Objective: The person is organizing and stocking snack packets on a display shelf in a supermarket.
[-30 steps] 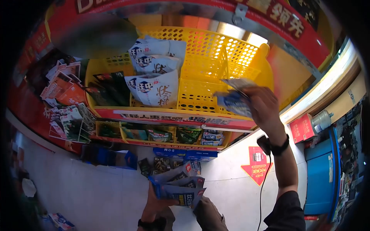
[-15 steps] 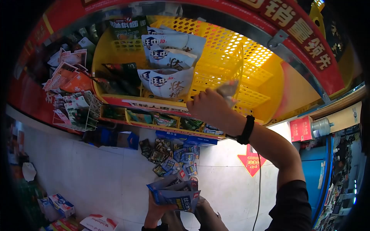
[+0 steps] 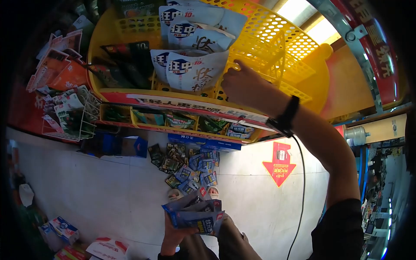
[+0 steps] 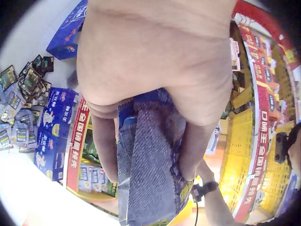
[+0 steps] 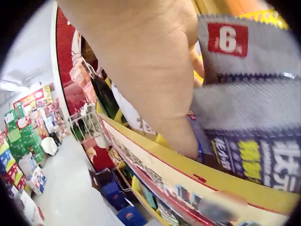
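Low in front of the body, my left hand (image 3: 173, 232) grips several grey-and-blue snack bags (image 3: 199, 219), fanned out upright. In the left wrist view its thumb and fingers clasp both sides of a bag (image 4: 153, 165). My right hand (image 3: 249, 86) reaches into the yellow perforated bin (image 3: 294, 47), just right of the white snack bags (image 3: 197, 71). It pinches a grey-and-blue snack bag (image 5: 249, 106) with a red price mark, seen in the right wrist view just behind the bin's front edge. From the head view that bag is hidden by the hand.
Dark packets (image 3: 121, 65) stand left in the bin. A lower shelf row (image 3: 182, 121) holds more packets, and a wire rack (image 3: 80, 119) hangs at the left. Loose packets (image 3: 186, 167) lie on the floor by blue boxes (image 3: 203, 142). A cable (image 3: 302, 186) trails from the right wrist.
My right hand has moved left and down into the bin beside the white bags, carrying what it holds. The left hand keeps its bags low in front. The head view has shifted.
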Available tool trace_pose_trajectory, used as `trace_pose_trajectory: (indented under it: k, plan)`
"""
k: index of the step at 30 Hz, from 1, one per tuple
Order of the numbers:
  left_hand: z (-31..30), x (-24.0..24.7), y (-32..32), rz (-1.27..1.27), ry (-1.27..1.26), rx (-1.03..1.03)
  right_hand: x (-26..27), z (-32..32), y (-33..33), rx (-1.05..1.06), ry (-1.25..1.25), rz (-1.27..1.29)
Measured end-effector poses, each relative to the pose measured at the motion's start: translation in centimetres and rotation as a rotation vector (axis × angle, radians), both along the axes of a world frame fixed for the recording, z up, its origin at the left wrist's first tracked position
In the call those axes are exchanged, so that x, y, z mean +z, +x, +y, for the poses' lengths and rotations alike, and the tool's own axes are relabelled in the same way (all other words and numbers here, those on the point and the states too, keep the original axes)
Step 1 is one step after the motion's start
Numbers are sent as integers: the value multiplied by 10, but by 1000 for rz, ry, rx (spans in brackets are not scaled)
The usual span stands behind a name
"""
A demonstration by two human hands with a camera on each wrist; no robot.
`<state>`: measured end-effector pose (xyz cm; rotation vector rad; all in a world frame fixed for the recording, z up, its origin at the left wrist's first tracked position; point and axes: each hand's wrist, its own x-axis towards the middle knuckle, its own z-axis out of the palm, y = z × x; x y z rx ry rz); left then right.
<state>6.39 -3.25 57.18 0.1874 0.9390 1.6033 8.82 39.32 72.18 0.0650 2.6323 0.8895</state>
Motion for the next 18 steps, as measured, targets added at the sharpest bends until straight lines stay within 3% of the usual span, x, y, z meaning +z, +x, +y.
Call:
trace_pose_trajectory:
  k: [2,6,8,10,12,13,18]
  plan:
    - [7,18,-8,-56,31,-98,27,-12,12,51,27,341]
    - [-16,-13,-4,42,-42,-12,53,-21,59,36,-69,472]
    - [-15,-15,-4,-10,-57,37,30,-14,83,-250,-404,505]
    - [-12,-11,-3,-23,-59,33,-3,3,107,-258,-481,570]
    - [-19,-15,1,20,-177,72,-19,19,114,-448,-793,823]
    - [-20,-18,2,22,-184,73,-18,22,116,-587,-841,817]
    - [-24,-22,2,32,-230,58,-16,12,107,-447,-659,834]
